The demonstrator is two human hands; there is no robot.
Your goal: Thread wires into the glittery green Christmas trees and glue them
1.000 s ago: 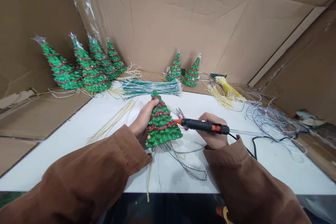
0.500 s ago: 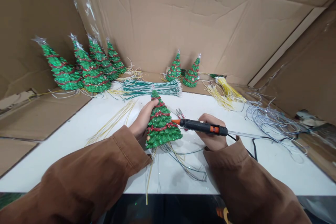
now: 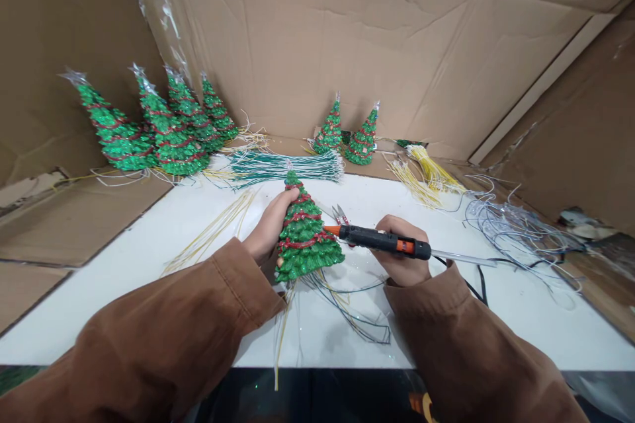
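My left hand (image 3: 270, 221) is closed around the left side of a small green Christmas tree (image 3: 305, 234) with red garlands, its thumb near the top. Green, yellow and white wires (image 3: 347, 307) trail from under the tree's base onto the table. In my right hand (image 3: 404, 238) is a black and orange hot glue gun (image 3: 380, 238), with a clear glue stick (image 3: 461, 258) jutting from its rear. The orange nozzle is at the tree's right side, by the lower garland; whether it touches cannot be made out. Behind the gun lie small scissors (image 3: 340, 214), partly hidden.
Several finished-looking trees (image 3: 178, 139) stand at the back left, two more (image 3: 362, 139) at the back middle. A bundle of green wires (image 3: 288, 166) lies behind my left hand. Yellow wires (image 3: 431, 168) and tangled pale wires (image 3: 516, 225) sit at right. Cardboard walls (image 3: 347, 33) enclose the white table (image 3: 198, 307).
Almost nothing differs. The glue stick and black cord behind the glue gun have shifted very slightly; both hands and the tree hold their places.
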